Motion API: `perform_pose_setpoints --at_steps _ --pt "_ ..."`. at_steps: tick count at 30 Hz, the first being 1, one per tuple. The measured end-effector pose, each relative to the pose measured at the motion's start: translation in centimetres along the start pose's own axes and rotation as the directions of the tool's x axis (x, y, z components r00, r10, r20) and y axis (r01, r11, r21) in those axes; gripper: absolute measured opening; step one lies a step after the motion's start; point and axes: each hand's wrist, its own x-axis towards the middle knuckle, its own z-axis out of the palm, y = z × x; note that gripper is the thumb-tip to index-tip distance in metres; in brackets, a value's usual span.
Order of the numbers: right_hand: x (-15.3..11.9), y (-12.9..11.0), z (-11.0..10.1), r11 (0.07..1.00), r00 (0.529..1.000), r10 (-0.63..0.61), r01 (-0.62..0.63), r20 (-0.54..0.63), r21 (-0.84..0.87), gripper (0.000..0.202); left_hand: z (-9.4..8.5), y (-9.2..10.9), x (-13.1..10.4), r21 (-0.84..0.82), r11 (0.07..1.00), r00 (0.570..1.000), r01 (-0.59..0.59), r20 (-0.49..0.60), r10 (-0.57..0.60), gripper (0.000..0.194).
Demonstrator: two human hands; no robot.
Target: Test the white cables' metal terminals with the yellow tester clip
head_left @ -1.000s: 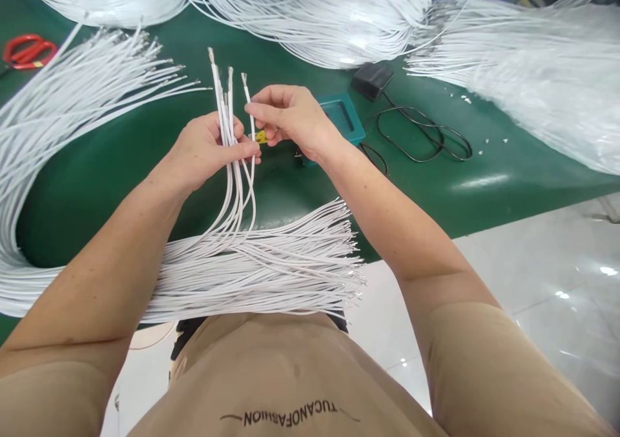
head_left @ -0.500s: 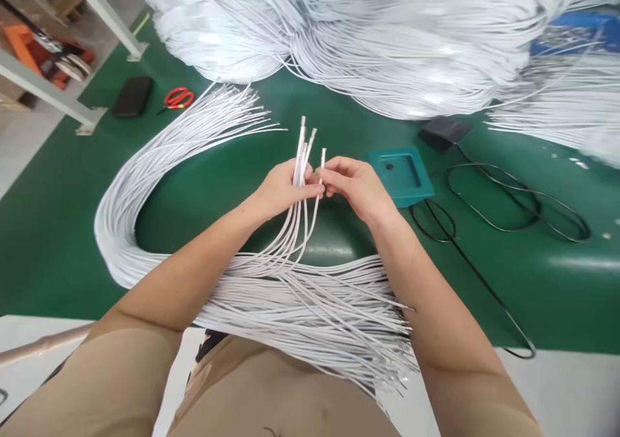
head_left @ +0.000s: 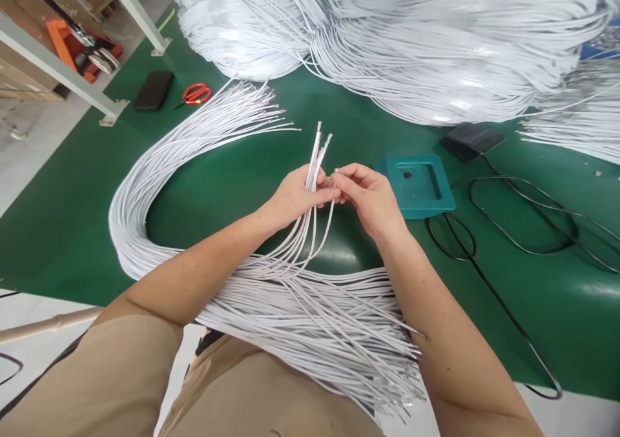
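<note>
Jutting above the clasping left grip (head_left: 294,195), white cables (head_left: 314,161) stand, right grip (head_left: 371,198) pinching one.

Surface (head_left: 53,230): green, smooth, filling most of the view; reflected light noted on it between 3 and 4 o'clock. Two pale posts (head_left: 58,69) stand on foot plates (head_left: 113,112) at its edge, 10 to 11 o'clock. Beyond, at 10 o'clock: orange wheeled equipment (head_left: 62,40), brown carton-like stacks (head_left: 24,75), grey floor (head_left: 29,146). Floor at 8 o'clock appears whitish.
</note>
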Motion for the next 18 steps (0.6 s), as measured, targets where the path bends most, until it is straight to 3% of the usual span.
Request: perform_pose_setpoints --at_steps 5,8,13,18 --pt "-0.21 -0.14 0.08 1.0 0.999 0.029 -0.029 -0.033 -0.007 0.02 -0.36 -0.7 0.39 0.15 0.988 0.997 -0.043 -0.053 0.052 0.037" --pt "-0.17 -0.13 -0.07 0.999 0.999 0.05 -0.05 -0.018 0.006 0.02 -0.61 -0.87 0.57 0.151 0.988 0.997 -0.04 -0.055 0.049 0.036" --pt "0.02 -0.15 -0.02 0.963 0.98 0.195 -0.197 0.033 0.185 0.019 -0.53 -0.63 0.49 0.01 1.0 0.999 -0.025 0.023 0.025 0.034" --pt "0.03 -0.24 0.15 0.91 0.96 0.255 -0.278 0.111 0.309 0.03 -0.67 -0.21 0.41 0.107 0.994 0.999 -0.039 0.035 0.036 0.034"
